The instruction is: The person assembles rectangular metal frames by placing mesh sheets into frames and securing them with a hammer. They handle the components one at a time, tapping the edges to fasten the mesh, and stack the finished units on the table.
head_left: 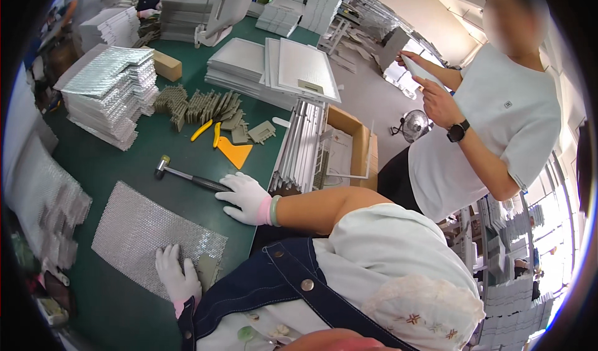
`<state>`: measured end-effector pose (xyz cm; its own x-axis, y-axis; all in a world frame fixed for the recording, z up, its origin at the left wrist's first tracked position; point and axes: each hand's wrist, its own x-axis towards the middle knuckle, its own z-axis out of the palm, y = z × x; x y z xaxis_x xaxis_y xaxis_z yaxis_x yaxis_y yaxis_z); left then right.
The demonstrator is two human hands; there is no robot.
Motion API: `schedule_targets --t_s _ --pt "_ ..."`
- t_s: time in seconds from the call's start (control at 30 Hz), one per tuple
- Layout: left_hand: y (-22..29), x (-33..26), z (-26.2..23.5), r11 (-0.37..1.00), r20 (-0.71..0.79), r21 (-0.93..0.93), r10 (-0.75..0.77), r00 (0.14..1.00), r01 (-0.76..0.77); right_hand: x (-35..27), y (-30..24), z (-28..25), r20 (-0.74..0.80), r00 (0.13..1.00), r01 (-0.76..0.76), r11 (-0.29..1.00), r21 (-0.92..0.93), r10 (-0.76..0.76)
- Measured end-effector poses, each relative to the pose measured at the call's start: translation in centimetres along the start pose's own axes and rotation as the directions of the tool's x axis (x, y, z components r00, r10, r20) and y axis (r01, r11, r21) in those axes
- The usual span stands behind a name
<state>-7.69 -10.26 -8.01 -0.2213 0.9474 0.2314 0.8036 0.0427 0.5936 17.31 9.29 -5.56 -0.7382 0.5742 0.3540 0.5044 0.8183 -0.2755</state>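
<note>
Your gloved right hand lies spread on the green worktop, fingertips touching the hammer handle. Your left hand presses flat on the silver mesh sheet, fingers open, beside a small grey clip.

hammer lies behind mesh sheet on table

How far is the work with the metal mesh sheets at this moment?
Done, it seems: a tall stack of mesh sheets stands at the far left of the green table. In hand: the left hand presses one mesh sheet flat, and the right hand rests on the hammer handle. Left: many small grey clips lie unused beyond the hammer.
</note>
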Motion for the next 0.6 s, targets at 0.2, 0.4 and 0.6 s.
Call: schedule_targets --t_s 0.2,0.4,0.6 --pt "-0.6 0.0 0.4 0.999 -0.01 0.037 0.019 1.0 -0.019 0.2 -0.1 0.0 0.031 1.0 -0.002 1.0 0.003 0.002" --pt "-0.4 0.0 0.5 0.999 -0.025 0.029 0.033 0.999 -0.032 0.2 0.0 -0.3 0.028 1.0 0.004 1.0 0.008 -0.004" --pt "-0.1 0.1 0.2 0.999 0.012 0.036 0.027 1.0 -0.028 -0.6 1.2 0.7 -0.024 0.999 0.024 0.997 0.074 -0.022"
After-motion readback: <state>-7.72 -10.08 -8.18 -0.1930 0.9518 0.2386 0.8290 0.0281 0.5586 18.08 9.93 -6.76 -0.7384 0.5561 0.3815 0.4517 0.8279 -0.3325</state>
